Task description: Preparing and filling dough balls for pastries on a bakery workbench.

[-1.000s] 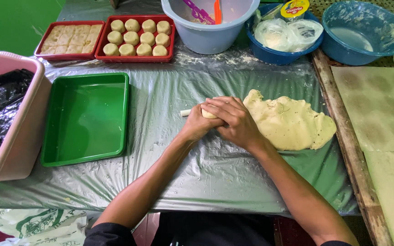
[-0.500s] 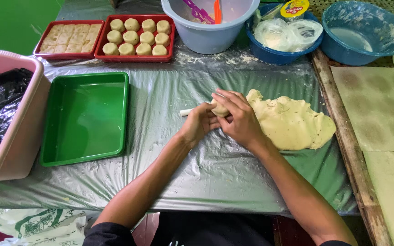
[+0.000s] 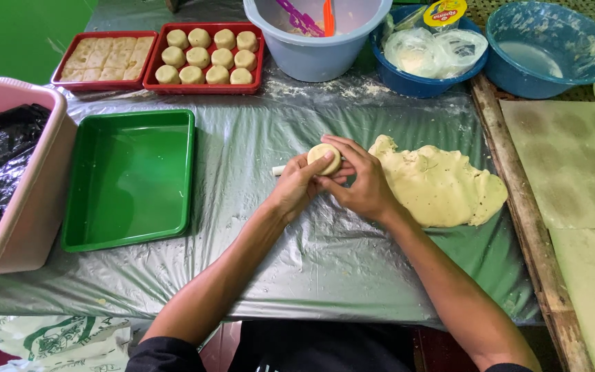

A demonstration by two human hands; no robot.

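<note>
I find both hands joined over the middle of the worktop (image 3: 325, 275), which is covered in clear plastic sheeting. The left hand (image 3: 296, 187) and the right hand (image 3: 361, 184) share one small round dough puck (image 3: 324, 158), held just above the sheet and just beside the large dough mass (image 3: 435, 182) lying to the right. The left thumb presses against the puck's side; the right fingers (image 3: 344, 146) curl round its far edge. Both sets of fingers are closed on the puck, pinching it between them rather than spread.

Handling assessment: the puck looks soft and pliable, pale and matte, light enough for fingertips alone. I judge it will dent under firm pressure and may stick slightly to skin, though the floured sheet suggests it is not very tacky. The best hold is around the rim, with light support under the flat face, so the top is not marked.

Surroundings: an empty green tray (image 3: 131, 179) sits to the left, well apart from the hands. At the back, a red tray (image 3: 204, 84) holds rows of finished pucks; a second red tray (image 3: 105, 60) holds flat pieces. A short white stick (image 3: 279, 170) lies just left of the hands, partly hidden.
</note>
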